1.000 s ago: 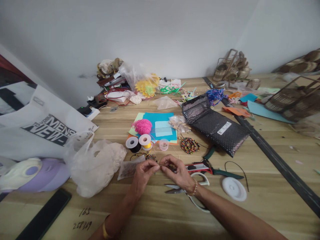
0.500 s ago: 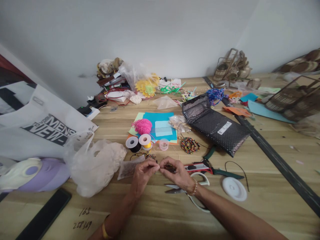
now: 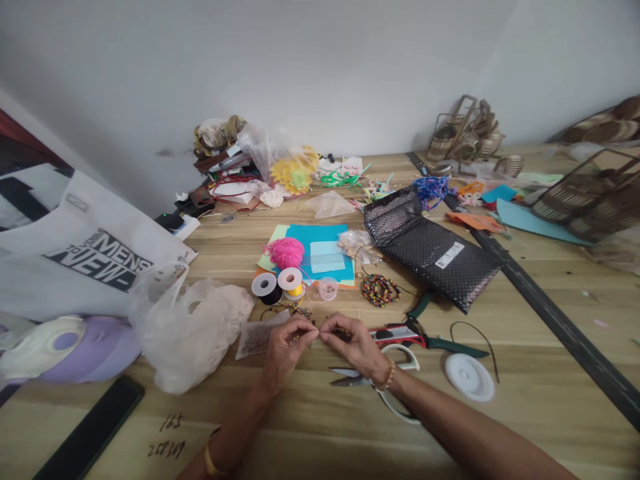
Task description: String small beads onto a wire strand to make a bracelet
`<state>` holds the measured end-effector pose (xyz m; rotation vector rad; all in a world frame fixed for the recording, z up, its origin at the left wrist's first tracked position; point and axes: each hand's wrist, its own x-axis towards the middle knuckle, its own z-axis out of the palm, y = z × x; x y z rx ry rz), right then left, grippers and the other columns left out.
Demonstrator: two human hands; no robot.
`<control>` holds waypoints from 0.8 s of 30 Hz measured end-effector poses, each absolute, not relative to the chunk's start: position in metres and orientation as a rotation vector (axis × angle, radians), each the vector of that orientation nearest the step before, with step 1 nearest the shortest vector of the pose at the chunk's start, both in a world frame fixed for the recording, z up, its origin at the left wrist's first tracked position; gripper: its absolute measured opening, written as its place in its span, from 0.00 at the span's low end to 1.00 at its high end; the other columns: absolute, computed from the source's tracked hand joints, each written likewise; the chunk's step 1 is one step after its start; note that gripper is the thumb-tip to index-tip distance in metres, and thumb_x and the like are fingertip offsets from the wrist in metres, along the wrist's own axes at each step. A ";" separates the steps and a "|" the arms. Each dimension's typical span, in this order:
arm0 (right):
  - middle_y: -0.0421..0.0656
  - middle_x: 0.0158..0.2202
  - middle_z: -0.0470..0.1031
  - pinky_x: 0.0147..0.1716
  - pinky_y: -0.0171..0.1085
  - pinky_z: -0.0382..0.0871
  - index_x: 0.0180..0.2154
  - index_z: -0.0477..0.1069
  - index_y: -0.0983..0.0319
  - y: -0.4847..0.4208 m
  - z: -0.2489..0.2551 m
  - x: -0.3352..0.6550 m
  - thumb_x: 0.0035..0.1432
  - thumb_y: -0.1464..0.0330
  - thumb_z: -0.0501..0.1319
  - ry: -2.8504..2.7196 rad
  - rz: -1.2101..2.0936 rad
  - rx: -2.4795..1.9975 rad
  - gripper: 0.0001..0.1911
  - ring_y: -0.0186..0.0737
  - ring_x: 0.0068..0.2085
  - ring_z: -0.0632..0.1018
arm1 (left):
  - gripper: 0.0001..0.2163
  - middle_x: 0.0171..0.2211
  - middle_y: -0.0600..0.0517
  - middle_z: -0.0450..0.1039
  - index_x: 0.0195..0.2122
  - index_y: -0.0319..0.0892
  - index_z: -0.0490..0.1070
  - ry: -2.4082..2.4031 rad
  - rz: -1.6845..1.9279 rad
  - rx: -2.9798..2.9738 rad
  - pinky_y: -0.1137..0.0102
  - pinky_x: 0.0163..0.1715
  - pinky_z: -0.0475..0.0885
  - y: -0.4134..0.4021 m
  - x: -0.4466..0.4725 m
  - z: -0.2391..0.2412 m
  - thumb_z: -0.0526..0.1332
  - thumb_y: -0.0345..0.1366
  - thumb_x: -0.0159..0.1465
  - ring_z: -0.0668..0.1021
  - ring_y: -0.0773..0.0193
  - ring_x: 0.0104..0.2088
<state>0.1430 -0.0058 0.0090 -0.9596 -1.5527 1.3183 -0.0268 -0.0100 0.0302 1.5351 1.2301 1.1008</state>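
Note:
Thumb and fingers pinched, my left hand [image 3: 286, 348] meets my right hand [image 3: 354, 343] almost tip to tip above the table. My right hand is pinched as well; what lies between the fingertips is too small to make out. Dark beadlike bits show under both palms. Just behind my left hand lie a clear packet of small beads [image 3: 257, 335] and a strand of mixed beads [image 3: 301, 311]. White-handled scissors [image 3: 350, 379] lie partly under my right wrist. Beyond that hand are a red utility knife [image 3: 395, 333] and a coil of colourful beads [image 3: 380, 291].
Thread spools [image 3: 267, 289], pink yarn [image 3: 286, 253] and blue sheets [image 3: 345, 269] lie ahead. A black bubble mailer [image 3: 435, 257], green-handled pliers [image 3: 450, 346] and a white lid [image 3: 469, 377] are to the right. A plastic bag [image 3: 195, 333] and a phone [image 3: 93, 433] sit left.
Both hands stay in nearly the same place, still pinched together. The fingertips have shifted only very slightly.

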 end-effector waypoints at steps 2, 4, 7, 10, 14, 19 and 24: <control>0.41 0.29 0.73 0.33 0.34 0.67 0.31 0.72 0.63 -0.006 0.008 0.143 0.59 0.61 0.60 -1.538 1.326 -0.968 0.11 0.36 0.31 0.73 | 0.06 0.25 0.52 0.72 0.24 0.41 0.75 1.247 1.095 1.533 0.71 0.31 0.66 -0.010 -0.027 0.030 0.64 0.36 0.56 0.73 0.62 0.29; 0.41 0.29 0.73 0.33 0.34 0.67 0.31 0.71 0.63 -0.006 0.008 0.143 0.58 0.62 0.60 -1.533 1.334 -0.974 0.11 0.36 0.31 0.72 | 0.06 0.25 0.51 0.72 0.24 0.41 0.75 1.259 1.093 1.530 0.70 0.31 0.66 -0.010 -0.028 0.030 0.64 0.36 0.56 0.73 0.62 0.29; 0.41 0.28 0.72 0.32 0.34 0.66 0.31 0.71 0.63 -0.005 0.010 0.143 0.59 0.62 0.60 -1.545 1.324 -0.976 0.11 0.35 0.31 0.72 | 0.06 0.26 0.51 0.73 0.25 0.41 0.74 1.270 1.091 1.545 0.70 0.32 0.66 -0.010 -0.029 0.029 0.63 0.35 0.57 0.73 0.62 0.30; 0.40 0.27 0.71 0.31 0.33 0.65 0.30 0.70 0.63 -0.005 0.012 0.143 0.59 0.60 0.59 -1.527 1.305 -1.000 0.13 0.35 0.30 0.70 | 0.05 0.27 0.51 0.74 0.26 0.41 0.74 1.282 1.103 1.561 0.70 0.34 0.67 -0.010 -0.031 0.030 0.63 0.35 0.58 0.74 0.61 0.31; 0.39 0.25 0.69 0.28 0.33 0.65 0.30 0.68 0.63 -0.003 0.010 0.143 0.59 0.57 0.59 -1.413 1.326 -1.033 0.15 0.35 0.28 0.69 | 0.04 0.30 0.50 0.75 0.29 0.42 0.75 1.357 1.156 1.670 0.68 0.36 0.68 -0.008 -0.035 0.033 0.63 0.35 0.59 0.75 0.60 0.33; 0.39 0.25 0.68 0.27 0.33 0.63 0.30 0.68 0.63 -0.001 0.007 0.144 0.57 0.56 0.60 -1.351 1.330 -1.045 0.16 0.34 0.27 0.68 | 0.04 0.32 0.48 0.75 0.31 0.44 0.78 1.405 1.065 2.086 0.63 0.42 0.69 -0.002 -0.042 0.028 0.62 0.32 0.59 0.74 0.57 0.38; 0.38 0.24 0.68 0.27 0.33 0.64 0.30 0.68 0.62 -0.001 0.007 0.144 0.57 0.55 0.60 -1.360 1.304 -1.051 0.16 0.34 0.27 0.69 | 0.08 0.37 0.47 0.74 0.34 0.45 0.78 1.434 0.825 2.326 0.57 0.49 0.68 -0.002 -0.045 0.017 0.60 0.27 0.60 0.70 0.53 0.48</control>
